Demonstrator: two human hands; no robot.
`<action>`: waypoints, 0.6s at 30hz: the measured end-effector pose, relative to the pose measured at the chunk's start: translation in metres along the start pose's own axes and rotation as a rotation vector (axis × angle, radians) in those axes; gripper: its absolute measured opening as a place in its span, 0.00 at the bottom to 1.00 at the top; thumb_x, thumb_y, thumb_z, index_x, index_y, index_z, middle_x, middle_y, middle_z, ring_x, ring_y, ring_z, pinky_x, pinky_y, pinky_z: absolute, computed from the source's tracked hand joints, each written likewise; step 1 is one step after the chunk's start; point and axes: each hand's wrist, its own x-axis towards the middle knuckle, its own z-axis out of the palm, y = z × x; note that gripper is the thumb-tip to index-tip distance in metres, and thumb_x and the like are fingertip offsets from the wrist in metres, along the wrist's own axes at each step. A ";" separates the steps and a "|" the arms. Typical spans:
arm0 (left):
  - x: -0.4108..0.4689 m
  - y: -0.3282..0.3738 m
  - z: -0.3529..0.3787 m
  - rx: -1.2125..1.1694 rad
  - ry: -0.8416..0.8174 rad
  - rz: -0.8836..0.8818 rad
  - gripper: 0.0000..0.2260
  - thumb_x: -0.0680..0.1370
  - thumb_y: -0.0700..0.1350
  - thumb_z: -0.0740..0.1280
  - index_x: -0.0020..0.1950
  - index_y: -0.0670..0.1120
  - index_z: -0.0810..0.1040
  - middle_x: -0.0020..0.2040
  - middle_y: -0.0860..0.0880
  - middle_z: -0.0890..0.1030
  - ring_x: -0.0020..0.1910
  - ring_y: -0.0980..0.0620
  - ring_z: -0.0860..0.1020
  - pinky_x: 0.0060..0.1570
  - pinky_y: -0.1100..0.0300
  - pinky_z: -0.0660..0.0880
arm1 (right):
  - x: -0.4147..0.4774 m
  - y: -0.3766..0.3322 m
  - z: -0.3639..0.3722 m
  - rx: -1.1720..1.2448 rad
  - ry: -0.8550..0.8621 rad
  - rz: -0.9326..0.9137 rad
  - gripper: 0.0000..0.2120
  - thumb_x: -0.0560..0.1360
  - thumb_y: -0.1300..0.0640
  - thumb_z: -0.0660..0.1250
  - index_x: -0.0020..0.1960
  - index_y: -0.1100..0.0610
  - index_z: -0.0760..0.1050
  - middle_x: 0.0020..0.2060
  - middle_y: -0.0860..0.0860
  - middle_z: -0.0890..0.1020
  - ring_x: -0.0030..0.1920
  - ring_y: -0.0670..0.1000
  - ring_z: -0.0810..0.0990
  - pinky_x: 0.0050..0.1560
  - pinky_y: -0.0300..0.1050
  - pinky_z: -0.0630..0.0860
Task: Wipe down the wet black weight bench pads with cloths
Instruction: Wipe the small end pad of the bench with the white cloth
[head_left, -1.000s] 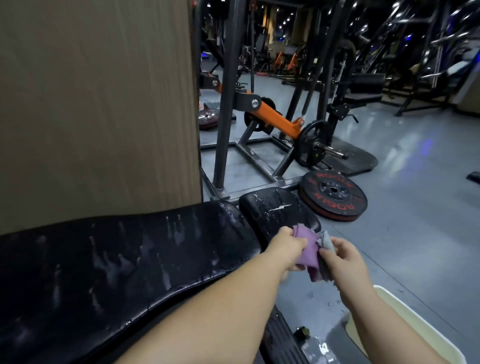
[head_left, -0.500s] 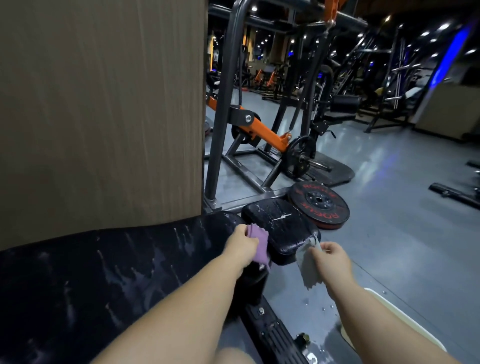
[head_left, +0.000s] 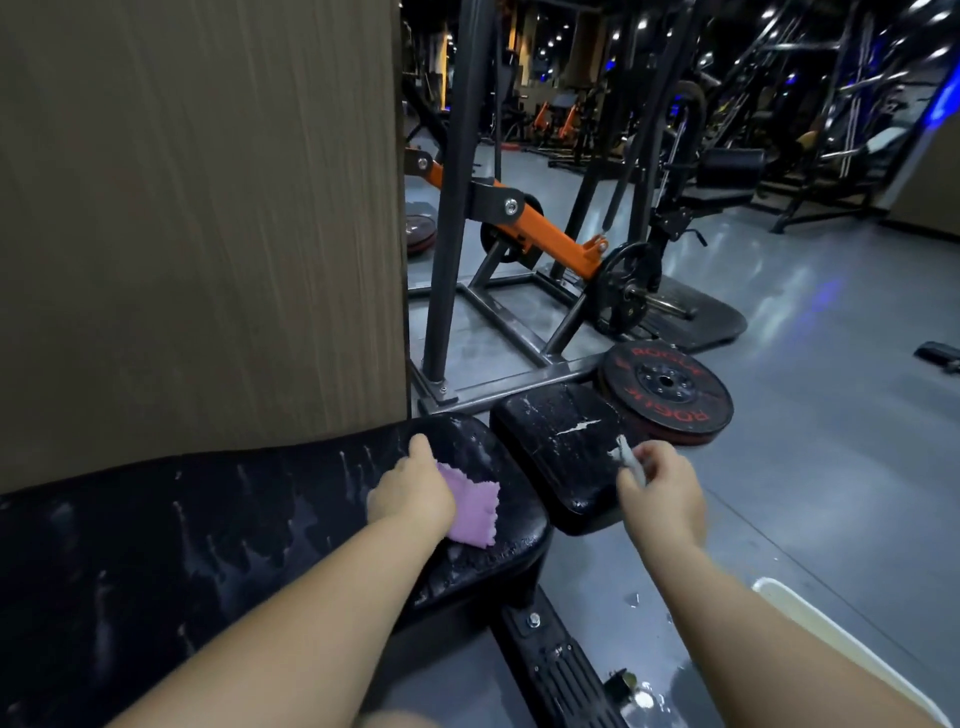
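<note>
While the left hand (head_left: 413, 493) clutches a purple cloth (head_left: 475, 512) on the wet back pad (head_left: 249, 525), the right hand (head_left: 662, 493) pinches a grey cloth (head_left: 627, 458) at the seat pad (head_left: 563, 441).

The only lettering I can read from here is on the round black rubber weight plate (head_left: 667, 392) lying flat on the grey floor (head_left: 841, 467) at the far right. It carries the brand ROGUE in red capitals, printed twice round its face. The near one reads upside down to me, and the far one is partly blurred.
</note>
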 end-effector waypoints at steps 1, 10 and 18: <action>0.001 -0.001 0.002 0.083 0.054 0.049 0.26 0.77 0.38 0.59 0.73 0.51 0.57 0.67 0.47 0.69 0.64 0.45 0.69 0.59 0.53 0.67 | 0.001 0.004 0.007 -0.029 -0.028 -0.038 0.05 0.72 0.58 0.64 0.44 0.48 0.74 0.38 0.46 0.75 0.39 0.52 0.75 0.36 0.47 0.72; -0.009 0.041 0.046 0.319 -0.069 0.756 0.17 0.80 0.49 0.60 0.69 0.53 0.68 0.68 0.58 0.69 0.71 0.52 0.59 0.68 0.54 0.52 | -0.002 0.037 0.065 -0.162 -0.266 -0.438 0.10 0.72 0.47 0.70 0.50 0.50 0.84 0.48 0.47 0.79 0.50 0.54 0.75 0.53 0.44 0.71; 0.011 0.057 0.072 0.488 -0.191 0.755 0.27 0.83 0.57 0.50 0.80 0.50 0.50 0.80 0.55 0.51 0.78 0.54 0.44 0.76 0.48 0.40 | 0.007 0.049 0.061 -0.121 -0.174 -0.567 0.19 0.75 0.41 0.57 0.47 0.47 0.84 0.46 0.45 0.81 0.46 0.51 0.73 0.49 0.41 0.69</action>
